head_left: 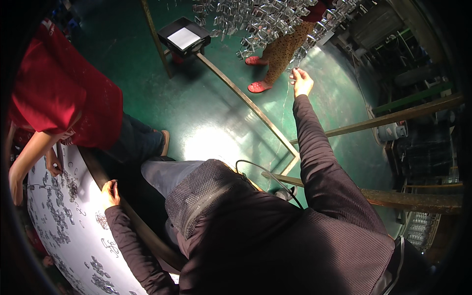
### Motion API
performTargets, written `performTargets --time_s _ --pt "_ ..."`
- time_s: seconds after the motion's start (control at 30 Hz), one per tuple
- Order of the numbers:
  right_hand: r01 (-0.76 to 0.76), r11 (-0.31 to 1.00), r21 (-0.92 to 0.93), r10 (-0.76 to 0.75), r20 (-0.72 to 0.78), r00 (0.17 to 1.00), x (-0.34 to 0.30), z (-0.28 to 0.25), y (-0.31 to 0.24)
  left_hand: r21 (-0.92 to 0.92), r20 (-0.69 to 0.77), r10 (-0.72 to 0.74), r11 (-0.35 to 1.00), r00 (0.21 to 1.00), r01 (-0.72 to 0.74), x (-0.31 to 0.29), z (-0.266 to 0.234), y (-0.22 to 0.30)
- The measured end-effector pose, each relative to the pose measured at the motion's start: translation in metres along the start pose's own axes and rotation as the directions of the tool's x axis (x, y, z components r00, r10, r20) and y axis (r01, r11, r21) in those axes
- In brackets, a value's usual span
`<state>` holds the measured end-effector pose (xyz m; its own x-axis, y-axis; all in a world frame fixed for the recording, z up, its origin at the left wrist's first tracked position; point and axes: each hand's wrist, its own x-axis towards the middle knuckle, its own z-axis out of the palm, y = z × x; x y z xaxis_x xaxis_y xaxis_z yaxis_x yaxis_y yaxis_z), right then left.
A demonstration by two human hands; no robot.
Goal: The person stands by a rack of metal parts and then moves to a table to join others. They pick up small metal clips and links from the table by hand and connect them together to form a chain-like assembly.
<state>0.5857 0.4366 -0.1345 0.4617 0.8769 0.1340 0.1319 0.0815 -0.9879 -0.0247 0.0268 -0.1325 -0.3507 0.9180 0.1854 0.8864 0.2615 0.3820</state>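
Note:
My right hand [302, 82] is stretched forward, thumb and fingers pinched together just below the hanging strands of small shiny metal pieces [265, 19]. A faint thin line runs down near these fingers; what they pinch is too small to make out. Back at the left, my left hand [111, 195] is curled at the edge of a white table [91, 196]. Its fingers are closed, and whatever may be in them is hidden. Many small dark metal pieces [59, 216] lie scattered over that table, with some bent wire shapes [111, 247] close to my left forearm.
A person in a red shirt [73, 93] leans over the table at left. Beyond the strands stands someone in red shoes [258, 87]. A black floodlight [184, 37] sits by a wooden rail [241, 96]; more wooden bars [393, 120] cross at right, near a grey cylinder [392, 132].

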Motion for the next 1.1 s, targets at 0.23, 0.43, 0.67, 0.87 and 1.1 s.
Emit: performTargets --time_s 0.23,0.43,0.67,0.87,1.1 --pt "0.017 0.998 0.06 -0.016 -0.025 1.0 0.005 -0.01 0.002 0.012 0.01 -0.008 1.0 1.0 0.008 0.0 0.0 0.0" --pt "-0.034 0.995 0.098 0.034 -0.004 0.999 0.01 -0.011 0.003 0.005 0.019 -0.023 1.0 1.0 0.023 0.0 -0.001 -0.001" --pt "-0.035 0.993 0.116 0.038 -0.018 0.999 0.006 -0.012 -0.003 -0.025 -0.001 -0.028 0.999 1.0 0.028 -0.001 0.0 -0.002" --pt "-0.006 0.998 -0.056 0.009 0.042 0.999 -0.025 -0.016 0.005 -0.015 -0.014 0.002 1.0 1.0 -0.002 -0.001 0.0 0.0" --pt "0.083 0.982 -0.171 -0.005 0.413 0.911 -0.103 0.022 0.007 -0.056 0.02 -0.039 0.998 0.999 0.041 0.002 -0.003 0.003"
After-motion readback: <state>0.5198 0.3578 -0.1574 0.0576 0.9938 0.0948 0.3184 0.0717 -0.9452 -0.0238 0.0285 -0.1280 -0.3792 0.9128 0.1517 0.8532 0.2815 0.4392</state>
